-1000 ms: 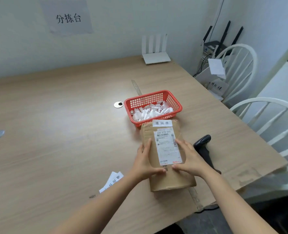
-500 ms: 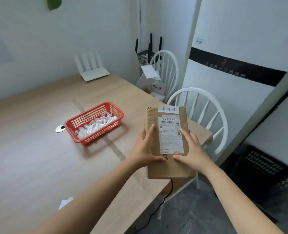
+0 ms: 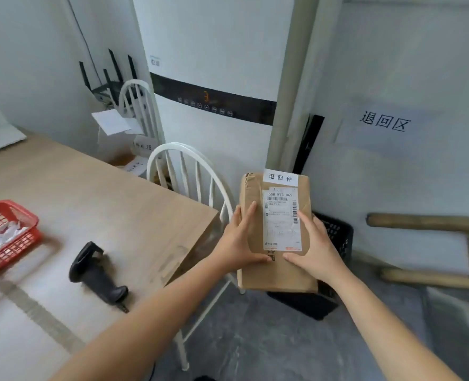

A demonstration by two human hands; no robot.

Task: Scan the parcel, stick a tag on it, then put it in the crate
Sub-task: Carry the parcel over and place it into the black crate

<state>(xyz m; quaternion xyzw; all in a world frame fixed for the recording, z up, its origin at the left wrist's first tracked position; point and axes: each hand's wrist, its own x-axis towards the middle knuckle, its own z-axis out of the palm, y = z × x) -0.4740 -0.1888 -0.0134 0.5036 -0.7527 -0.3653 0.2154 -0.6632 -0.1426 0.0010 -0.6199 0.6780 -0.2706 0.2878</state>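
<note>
Left hand (image 3: 241,240) and right hand (image 3: 314,248) clamp the parcel (image 3: 277,235) from either side, thumbs on top, label face up. Parcel held in air, right of the table (image 3: 117,204), directly above the black crate (image 3: 337,237) on the floor. Tag (image 3: 280,177) sits on its far edge. Two-sided hold probably keeps it level for lowering. Scanner (image 3: 95,273) lies on the table.

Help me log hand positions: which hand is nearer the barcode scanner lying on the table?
Left. The left hand grips the parcel's edge facing the barcode scanner; the right hand holds the far edge, past the table.
</note>
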